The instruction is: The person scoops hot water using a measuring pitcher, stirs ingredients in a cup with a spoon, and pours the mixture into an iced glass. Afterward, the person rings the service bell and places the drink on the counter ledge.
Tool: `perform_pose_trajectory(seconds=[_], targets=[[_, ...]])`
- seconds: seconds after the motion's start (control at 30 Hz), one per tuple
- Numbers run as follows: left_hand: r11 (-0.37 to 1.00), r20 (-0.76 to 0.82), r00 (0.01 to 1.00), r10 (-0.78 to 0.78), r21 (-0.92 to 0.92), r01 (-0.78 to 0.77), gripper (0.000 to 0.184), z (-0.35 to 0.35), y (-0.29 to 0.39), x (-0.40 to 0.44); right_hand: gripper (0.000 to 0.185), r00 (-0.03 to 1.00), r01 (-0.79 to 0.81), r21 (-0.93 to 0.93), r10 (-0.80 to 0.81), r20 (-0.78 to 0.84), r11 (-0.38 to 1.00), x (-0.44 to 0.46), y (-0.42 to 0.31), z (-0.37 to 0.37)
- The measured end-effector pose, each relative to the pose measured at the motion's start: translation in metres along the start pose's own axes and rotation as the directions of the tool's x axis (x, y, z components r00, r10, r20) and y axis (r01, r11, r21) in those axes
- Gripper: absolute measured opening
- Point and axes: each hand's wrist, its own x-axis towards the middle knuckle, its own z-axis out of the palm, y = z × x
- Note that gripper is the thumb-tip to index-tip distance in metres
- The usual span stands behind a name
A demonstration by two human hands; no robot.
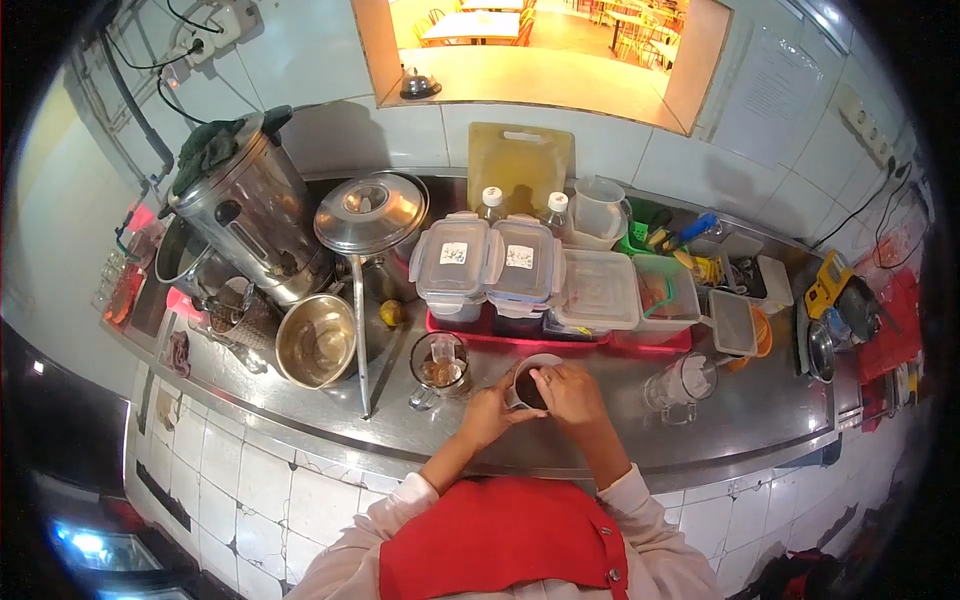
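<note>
My left hand (488,413) is wrapped round the side of a white cup (539,359) with dark brown liquid in it. Over the cup's right side, my right hand (574,396) has its fingers pinched together at the rim; whatever they hold, if anything, is hidden. Just left of the cup stands a glass mug (439,372) with ice and a brown drink. Farther right is another glass mug (682,386) filled with ice.
Lidded containers (453,268) line a red tray (640,342) behind the cup. To the left are a steel bowl (317,341), a lidded pot (372,212) and a large urn (250,215). A cutting board (520,155) leans on the wall; the steel counter's front edge (640,470) is near me.
</note>
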Motion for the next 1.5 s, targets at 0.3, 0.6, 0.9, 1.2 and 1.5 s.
perform_pose_trajectory(seconds=[0.3, 0.6, 0.9, 1.2, 1.5], targets=[[0.998, -0.032, 0.998, 0.050, 0.024, -0.049, 0.098, 0.001, -0.001, 0.000, 0.023, 0.996, -0.091, 0.107, 0.092, 0.002, 0.990, 0.005, 0.000, -0.011], [0.998, 0.000, 0.999, 0.039, 0.039, -0.039, 0.102, 0.003, -0.005, 0.001, 0.022, 0.992, -0.120, 0.182, 0.127, -0.026, 0.976, 0.001, 0.002, -0.015], [0.995, -0.047, 0.995, 0.092, 0.051, -0.089, 0.102, 0.008, -0.012, 0.000, 0.022, 0.993, -0.069, 0.145, 0.082, -0.087, 0.987, -0.006, 0.001, -0.019], [0.999, 0.005, 1.000, 0.025, 0.031, -0.025, 0.103, 0.002, -0.003, 0.000, 0.014, 0.974, -0.089, 0.300, 0.146, -0.172, 0.950, -0.011, 0.005, -0.017], [0.990, 0.020, 0.994, 0.105, 0.094, -0.107, 0.097, 0.008, 0.015, -0.001, 0.011, 0.952, -0.179, 0.201, 0.221, -0.212, 0.963, -0.041, 0.014, -0.043]])
